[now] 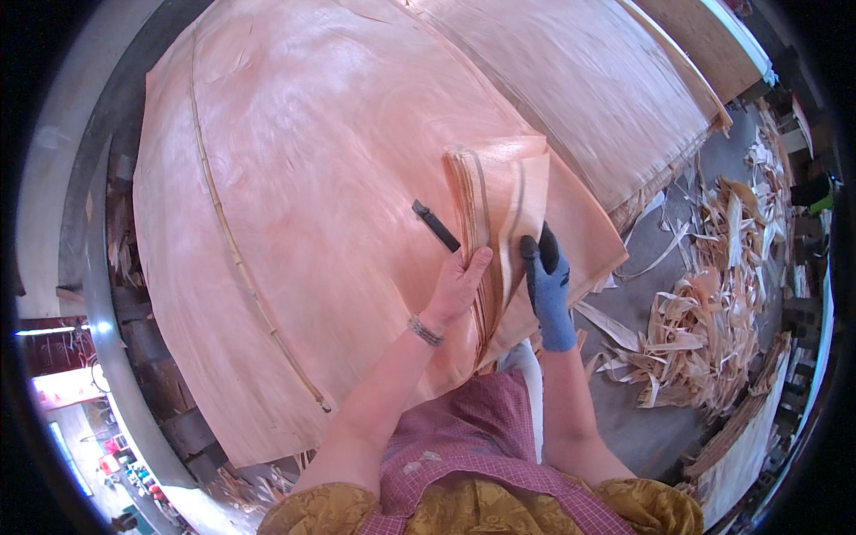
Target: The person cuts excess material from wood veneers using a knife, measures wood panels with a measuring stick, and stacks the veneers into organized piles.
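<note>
A bundle of thin wood veneer strips (502, 183) stands tilted over a broad veneer sheet (330, 178). My bare left hand (462, 281), with a bracelet at the wrist, is closed on the bundle's left edge, thumb on top. A black-handled cutter (435, 226) lies against that hand's fingers; whether they grip it too I cannot tell. In a blue glove, my right hand (547, 283) pinches the right side of the bundle, where one strip bends away from the others. Both hands are close to my checked apron (464, 415).
A long thin bamboo stick (234, 245) lies across the sheet at left. Beyond, at upper right, is a second veneer stack (588, 80). Veneer scraps (704, 334) are heaped on the floor to the right, with loose strips (611, 325) nearer me.
</note>
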